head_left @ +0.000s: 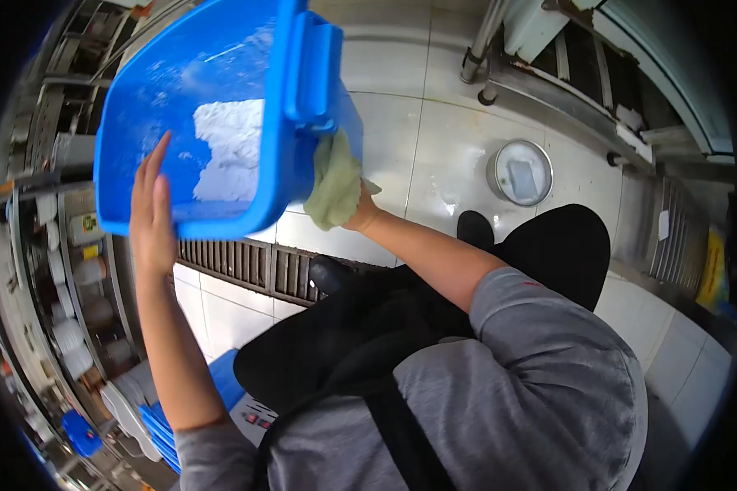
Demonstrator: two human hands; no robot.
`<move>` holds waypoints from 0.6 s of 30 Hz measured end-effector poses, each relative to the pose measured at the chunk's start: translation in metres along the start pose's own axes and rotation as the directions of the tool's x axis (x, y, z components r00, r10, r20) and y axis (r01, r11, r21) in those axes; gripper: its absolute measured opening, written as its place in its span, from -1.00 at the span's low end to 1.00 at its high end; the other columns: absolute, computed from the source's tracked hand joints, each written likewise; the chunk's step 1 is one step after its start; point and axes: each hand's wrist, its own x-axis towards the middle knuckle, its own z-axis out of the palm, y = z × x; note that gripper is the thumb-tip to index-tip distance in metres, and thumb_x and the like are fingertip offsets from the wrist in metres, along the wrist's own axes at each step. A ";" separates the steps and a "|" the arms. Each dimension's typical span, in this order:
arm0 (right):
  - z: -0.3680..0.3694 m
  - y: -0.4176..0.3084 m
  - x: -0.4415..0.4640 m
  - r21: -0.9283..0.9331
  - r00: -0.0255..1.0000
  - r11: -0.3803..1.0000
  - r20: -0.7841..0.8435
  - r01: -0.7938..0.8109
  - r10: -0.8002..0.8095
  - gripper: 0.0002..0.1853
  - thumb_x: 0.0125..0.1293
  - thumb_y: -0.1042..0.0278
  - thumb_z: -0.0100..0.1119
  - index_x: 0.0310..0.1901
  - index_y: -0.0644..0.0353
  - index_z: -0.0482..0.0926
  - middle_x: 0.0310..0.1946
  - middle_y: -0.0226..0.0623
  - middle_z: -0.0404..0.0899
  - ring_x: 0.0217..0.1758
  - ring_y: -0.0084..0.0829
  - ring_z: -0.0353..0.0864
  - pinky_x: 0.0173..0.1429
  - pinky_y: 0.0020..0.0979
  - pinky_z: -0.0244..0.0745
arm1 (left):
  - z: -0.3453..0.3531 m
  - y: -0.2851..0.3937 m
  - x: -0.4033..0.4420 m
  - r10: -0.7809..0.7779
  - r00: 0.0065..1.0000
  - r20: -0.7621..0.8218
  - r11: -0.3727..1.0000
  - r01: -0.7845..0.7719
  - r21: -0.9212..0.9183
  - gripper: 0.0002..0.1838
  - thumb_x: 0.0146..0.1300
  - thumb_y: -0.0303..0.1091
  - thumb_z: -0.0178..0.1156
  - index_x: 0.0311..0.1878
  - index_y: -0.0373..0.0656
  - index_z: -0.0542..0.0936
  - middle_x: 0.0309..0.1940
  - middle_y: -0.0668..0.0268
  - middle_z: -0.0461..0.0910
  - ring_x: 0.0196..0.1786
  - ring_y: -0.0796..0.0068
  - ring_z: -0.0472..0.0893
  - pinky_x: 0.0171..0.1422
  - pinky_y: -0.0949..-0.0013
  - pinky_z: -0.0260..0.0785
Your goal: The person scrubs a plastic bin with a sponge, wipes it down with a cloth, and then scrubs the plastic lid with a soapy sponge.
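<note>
Blue bin (278,114) with white powder (229,155) was held far left. Left hand (153,213) was opened flat by near rim (221,227), probably for steadying; cloth (334,184) was bunched in right hand (363,211) at bin's right.

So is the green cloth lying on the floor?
No, the right hand holds the green cloth up at the side of the blue bin.

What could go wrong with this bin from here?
White powder could spill if the blue bin tips. The left hand is open at the bin's rim, perhaps giving little grip. The metal pan stands near the right shoe and might get kicked.
</note>
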 end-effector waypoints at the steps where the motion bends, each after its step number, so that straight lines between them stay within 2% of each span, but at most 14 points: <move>1: 0.016 0.026 -0.001 0.173 0.988 0.977 -0.069 -0.127 0.140 -0.50 0.51 0.02 -0.11 0.33 0.11 0.26 0.24 -0.29 0.39 0.31 -0.31 0.35 0.38 -0.26 0.22 | 0.002 -0.001 0.001 0.013 1.000 0.005 0.999 -0.012 -0.039 -0.35 0.51 0.11 -0.34 0.42 -0.14 0.35 0.36 0.05 0.35 0.47 0.12 0.25 0.56 0.16 -0.06; 2: 0.033 0.051 -0.005 0.301 0.959 0.928 -0.110 -0.218 0.261 -0.51 0.50 0.02 -0.09 0.32 0.10 0.27 0.22 -0.28 0.40 0.28 -0.30 0.37 0.35 -0.25 0.25 | 0.003 -0.003 0.001 0.022 1.000 0.005 0.997 -0.021 -0.077 -0.32 0.51 0.14 -0.35 0.42 -0.17 0.35 0.36 0.05 0.35 0.46 0.12 0.26 0.56 0.16 -0.06; 4: 0.055 0.095 -0.011 0.421 0.884 0.844 -0.173 -0.332 0.434 -0.52 0.48 0.02 -0.07 0.29 0.09 0.31 0.17 -0.26 0.44 0.23 -0.27 0.42 0.28 -0.23 0.33 | 0.007 -0.002 0.002 0.011 1.000 0.024 0.995 -0.009 -0.102 -0.27 0.48 0.21 -0.37 0.42 -0.18 0.34 0.37 0.07 0.34 0.47 0.13 0.25 0.56 0.13 -0.06; 6: 0.063 0.140 -0.012 0.617 0.783 0.669 -0.135 -0.413 0.608 -0.54 0.46 0.02 -0.04 0.27 0.07 0.34 0.13 -0.24 0.48 0.18 -0.25 0.46 0.22 -0.21 0.40 | 0.010 -0.002 0.003 0.000 1.000 0.030 0.992 0.003 -0.126 -0.21 0.46 0.28 -0.38 0.43 -0.18 0.33 0.38 0.08 0.33 0.47 0.13 0.24 0.55 0.11 -0.07; 8: 0.032 0.152 -0.007 0.812 0.523 0.175 0.178 -0.556 0.834 -0.42 0.42 -0.04 -0.02 0.35 0.08 0.26 0.24 -0.17 0.38 0.31 -0.19 0.33 0.35 -0.20 0.25 | 0.010 -0.001 0.003 -0.166 0.985 0.052 0.985 0.168 -0.029 -0.01 0.29 0.51 -0.48 0.49 -0.10 0.23 0.45 0.08 0.25 0.54 0.11 0.13 0.54 -0.10 -0.18; 10: 0.021 0.166 -0.002 0.769 0.240 -0.374 0.550 -0.518 0.800 -0.31 0.38 -0.10 0.00 0.44 0.09 0.18 0.35 -0.11 0.28 0.44 -0.13 0.20 0.49 -0.18 0.09 | 0.011 -0.002 0.002 -0.175 0.983 0.054 0.984 0.176 -0.012 0.00 0.27 0.53 -0.48 0.50 -0.08 0.22 0.46 0.09 0.24 0.54 0.10 0.12 0.52 -0.15 -0.20; 11: 0.027 0.169 -0.004 0.771 0.208 -0.409 0.558 -0.488 0.804 -0.31 0.38 -0.10 0.00 0.43 0.09 0.20 0.34 -0.11 0.29 0.42 -0.13 0.21 0.47 -0.19 0.11 | 0.010 -0.003 0.001 -0.182 0.982 0.052 0.983 0.182 -0.001 0.00 0.27 0.53 -0.48 0.50 -0.09 0.21 0.46 0.09 0.23 0.54 0.11 0.12 0.52 -0.13 -0.19; 12: 0.033 0.172 -0.006 0.794 0.216 -0.384 0.526 -0.472 0.823 -0.32 0.38 -0.10 0.00 0.42 0.09 0.21 0.33 -0.11 0.30 0.41 -0.14 0.23 0.46 -0.19 0.12 | 0.010 -0.003 0.002 -0.188 0.981 0.049 0.982 0.188 0.008 0.01 0.27 0.53 -0.47 0.50 -0.10 0.20 0.46 0.09 0.23 0.54 0.12 0.12 0.52 -0.12 -0.19; 18: 0.080 0.119 -0.015 0.908 0.364 -0.023 0.191 -0.418 0.911 -0.37 0.39 -0.12 -0.02 0.35 0.10 0.28 0.26 -0.14 0.36 0.32 -0.18 0.30 0.38 -0.21 0.21 | 0.012 0.001 0.005 -0.197 0.979 0.050 0.980 0.196 0.024 0.01 0.27 0.52 -0.42 0.51 -0.13 0.18 0.47 0.08 0.21 0.54 0.13 0.13 0.49 -0.08 -0.14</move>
